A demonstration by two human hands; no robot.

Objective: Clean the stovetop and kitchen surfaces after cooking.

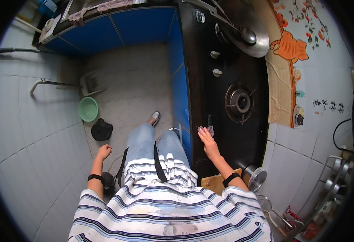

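Observation:
My right hand (207, 142) presses a crumpled, purplish cloth (209, 129) onto the black countertop (196, 151), its fingers stretched over the cloth. Just beyond it, the gas stove's dark top carries a round burner (242, 102) with a metal pan support. Two pale control knobs, the near one (217, 72) and the far one (214, 54), sit along the stove's left side. Low at my left side, my left hand (105, 151) hangs in the air with curled fingers and nothing visible in it.
A wok (257, 45) with a metal ladle (248, 35) rests at the stove's far end. On the floor to the left stand a green basin (88, 109) and a black stool-like object (102, 130). A wooden board (214, 184) lies near my right forearm. Blue cabinets (146, 25) line the far side.

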